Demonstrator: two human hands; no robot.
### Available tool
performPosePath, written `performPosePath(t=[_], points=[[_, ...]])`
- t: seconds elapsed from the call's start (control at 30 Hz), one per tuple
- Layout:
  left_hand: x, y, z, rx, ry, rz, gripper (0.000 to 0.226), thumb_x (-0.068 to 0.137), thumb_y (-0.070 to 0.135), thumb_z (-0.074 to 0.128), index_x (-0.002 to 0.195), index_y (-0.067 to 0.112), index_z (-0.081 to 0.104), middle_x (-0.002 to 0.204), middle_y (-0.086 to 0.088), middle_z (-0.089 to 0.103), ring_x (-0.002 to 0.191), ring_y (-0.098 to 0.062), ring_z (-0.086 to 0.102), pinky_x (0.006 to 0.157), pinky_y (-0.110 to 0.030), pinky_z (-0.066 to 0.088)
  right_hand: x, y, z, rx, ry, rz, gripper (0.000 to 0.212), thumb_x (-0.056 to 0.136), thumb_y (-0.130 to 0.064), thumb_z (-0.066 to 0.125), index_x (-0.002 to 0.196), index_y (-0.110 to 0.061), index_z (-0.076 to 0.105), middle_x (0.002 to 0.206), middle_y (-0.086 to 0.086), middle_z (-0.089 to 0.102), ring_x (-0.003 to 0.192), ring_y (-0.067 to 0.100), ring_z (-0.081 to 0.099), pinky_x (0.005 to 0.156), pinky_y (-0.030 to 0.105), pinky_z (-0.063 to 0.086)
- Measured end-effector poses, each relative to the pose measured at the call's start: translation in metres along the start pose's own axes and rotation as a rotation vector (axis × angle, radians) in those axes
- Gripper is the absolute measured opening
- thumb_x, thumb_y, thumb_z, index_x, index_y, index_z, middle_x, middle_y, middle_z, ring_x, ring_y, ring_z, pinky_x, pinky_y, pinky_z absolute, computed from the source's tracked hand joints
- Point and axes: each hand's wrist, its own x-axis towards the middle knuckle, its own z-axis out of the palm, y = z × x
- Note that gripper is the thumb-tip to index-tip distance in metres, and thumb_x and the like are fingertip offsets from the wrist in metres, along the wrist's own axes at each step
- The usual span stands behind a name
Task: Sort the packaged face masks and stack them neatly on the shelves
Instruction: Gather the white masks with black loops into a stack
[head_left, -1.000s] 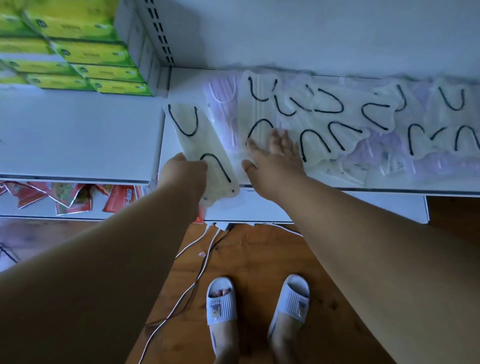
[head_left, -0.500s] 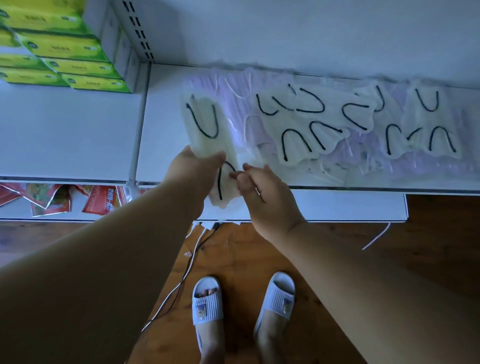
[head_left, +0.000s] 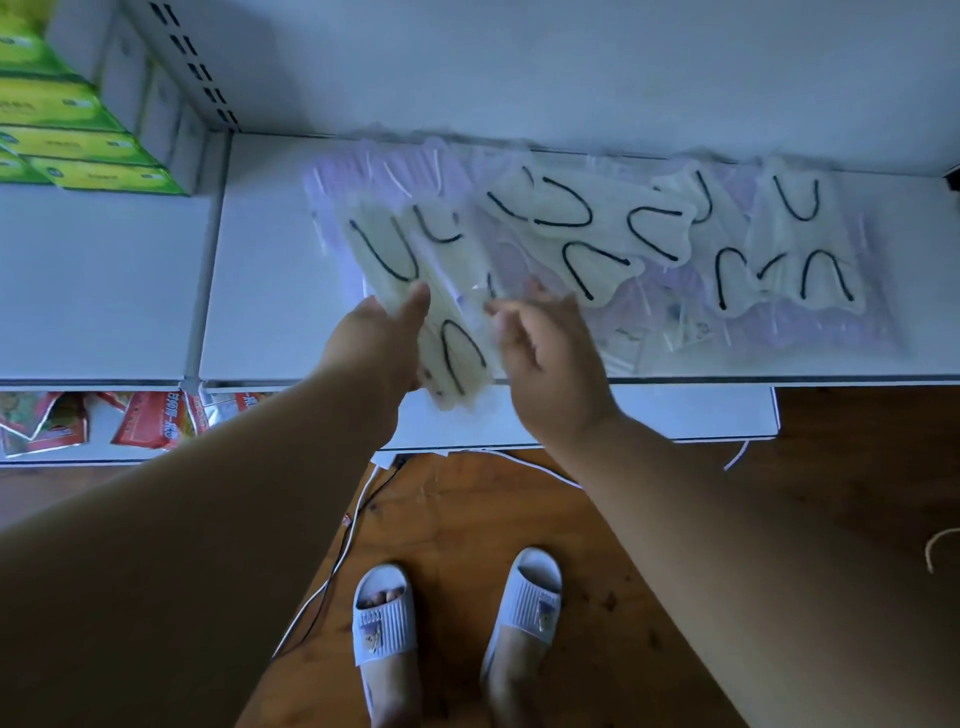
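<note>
Bare white shelf (head_left: 270, 291) lies left of the mask pile (head_left: 597, 244); green boxes (head_left: 78, 150) block the far-left corner.

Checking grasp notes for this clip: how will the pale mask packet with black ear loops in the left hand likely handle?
The pale plastic-wrapped mask packet looks thin and flat, so probably light and floppy. Its glossy wrap may slide in the left hand, whose thumb pins it.

- White shelf (head_left: 270, 291): loose spread of packaged face masks (head_left: 649, 260) lies on it, overlapping; cream ones with black ear loops on top of pale purple ones.
- Adjoining shelf section (head_left: 93, 270), left: stacked green-yellow boxes (head_left: 78, 140) at the back.
- Lower shelf (head_left: 675, 415): red packets (head_left: 150, 421) at left.
- Wooden floor (head_left: 519, 509): white cable (head_left: 332, 561) and two slippered feet (head_left: 384, 618).
</note>
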Motion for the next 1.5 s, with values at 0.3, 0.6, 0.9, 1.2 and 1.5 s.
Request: performPosePath(t=[0.3,0.6,0.9,1.2,1.5], points=[[0.006,-0.004,0.016,-0.006,0.09,0.001,0.017,0.092,0.018,0.067,0.084,0.024,0.053,0.091,-0.003,0.064,0.091,-0.031,0.066,0.088,-0.044,0.057,0.031,0.033,-0.018,-0.448,-0.264,0.192,0.049,0.106,-0.039,0.029,0.15,-0.02,0.037,0.164,0.02,0.006,0.152,0.035,0.002,0.121,0.05,0.004],[0.002,-0.001,0.027,0.038,0.08,-0.009,0.017,0.09,0.019,0.068,0.085,0.023,0.052,0.098,-0.006,0.065,0.099,-0.033,0.067,0.093,-0.048,0.056,0.029,0.044,-0.026,-0.424,-0.1,0.082,0.031,0.101,-0.022,0.034,0.107,-0.007,0.061,0.109,0.008,0.064,0.111,0.031,0.055,0.12,0.049,0.019],[-0.007,0.003,0.033,-0.04,0.002,-0.037,0.033,0.08,0.04,0.071,0.103,0.017,0.065,0.086,-0.007,0.074,0.08,-0.028,0.073,0.088,-0.044,0.059,-0.003,-0.002,-0.025,0.134,-0.208,-0.03,0.022,0.101,-0.015,0.045,0.112,-0.01,0.063,0.104,0.004,0.067,0.095,0.013,0.059,0.08,0.028,0.047],[0.005,-0.006,0.032,0.02,0.087,0.035,0.013,0.09,0.02,0.067,0.088,0.025,0.056,0.097,-0.002,0.066,0.092,-0.027,0.066,0.09,-0.043,0.057,0.079,0.055,-0.04,-0.652,-0.431,0.288,0.04,0.101,-0.038,0.039,0.132,-0.015,0.05,0.162,0.013,0.018,0.148,0.032,0.02,0.113,0.046,0.025],[0.001,-0.003,0.032,-0.025,0.065,0.033,0.012,0.089,0.017,0.069,0.088,0.025,0.06,0.096,-0.003,0.07,0.094,-0.029,0.069,0.092,-0.047,0.057,0.052,0.047,-0.036,-0.56,-0.303,0.242,0.035,0.1,-0.028,0.044,0.127,-0.012,0.059,0.155,0.01,0.03,0.135,0.03,0.037,0.105,0.038,0.032]])
